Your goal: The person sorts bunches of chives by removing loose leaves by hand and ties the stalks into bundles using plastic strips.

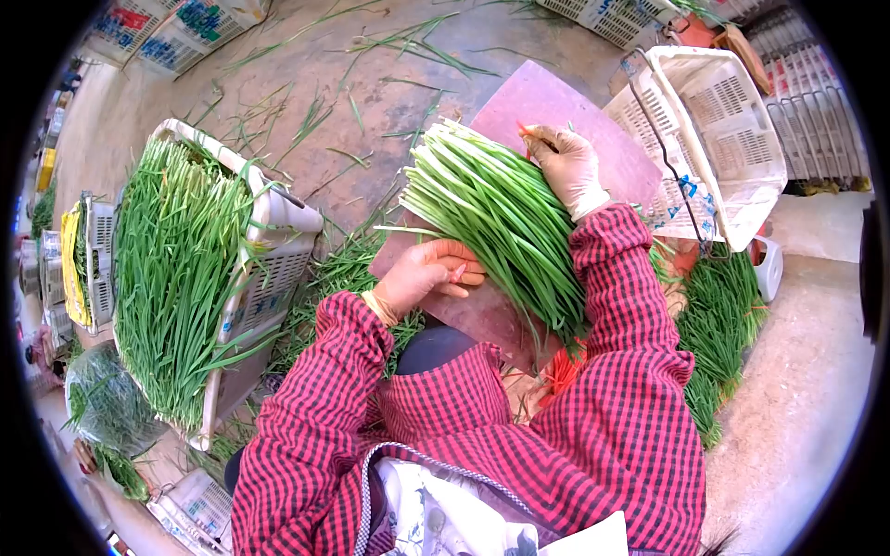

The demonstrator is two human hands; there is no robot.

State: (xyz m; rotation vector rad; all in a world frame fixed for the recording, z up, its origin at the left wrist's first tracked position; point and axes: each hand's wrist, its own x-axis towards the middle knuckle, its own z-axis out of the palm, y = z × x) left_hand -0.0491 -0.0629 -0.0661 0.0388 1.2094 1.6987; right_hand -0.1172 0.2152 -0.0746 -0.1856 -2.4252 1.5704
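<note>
A thick bundle of long green stalks (501,213) lies slantwise on a pinkish board (528,97) in front of me, its pale ends toward the upper left. My left hand (429,276), gloved, is at the bundle's lower left side with its fingers curled; what they hold, if anything, is too small to name. On the bundle's upper right side, my right hand (563,165), also gloved, pinches a thin orange-red strip (527,131) between thumb and finger. Red strips (561,371) show below the board.
At the left stands a white crate (264,250) packed with green stalks. A white crate (728,120) with a dark wire handle is tipped at the upper right, with piled greens (723,324) below it. Loose stalks litter the floor. More crates stand along the far edge.
</note>
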